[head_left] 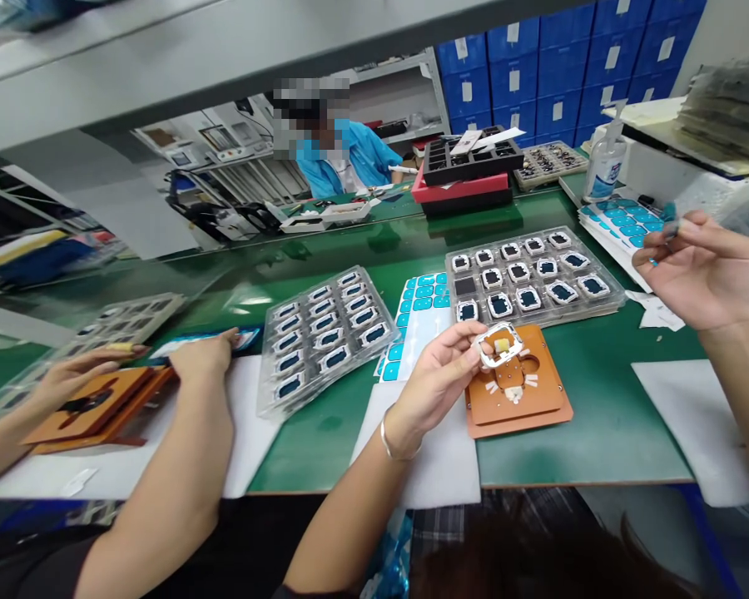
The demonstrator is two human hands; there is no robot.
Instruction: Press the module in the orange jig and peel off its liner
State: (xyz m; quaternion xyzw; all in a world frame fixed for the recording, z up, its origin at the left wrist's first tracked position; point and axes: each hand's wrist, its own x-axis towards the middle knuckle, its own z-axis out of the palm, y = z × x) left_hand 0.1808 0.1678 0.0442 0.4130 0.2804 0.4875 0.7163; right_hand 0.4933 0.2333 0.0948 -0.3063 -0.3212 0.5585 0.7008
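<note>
Now the left hand (437, 383) holds a white frame (498, 345), the right hand (702, 270) pinches blue film (669, 226).

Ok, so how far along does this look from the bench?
Looks done: the clear tray holds white frames with blue centres in nearly every pocket. In hand: the left hand grips a white frame above the orange jig, and the right hand pinches a small blue pad. Left: one pocket looks dark and frameless, and blue pads remain on the sheet.
</note>
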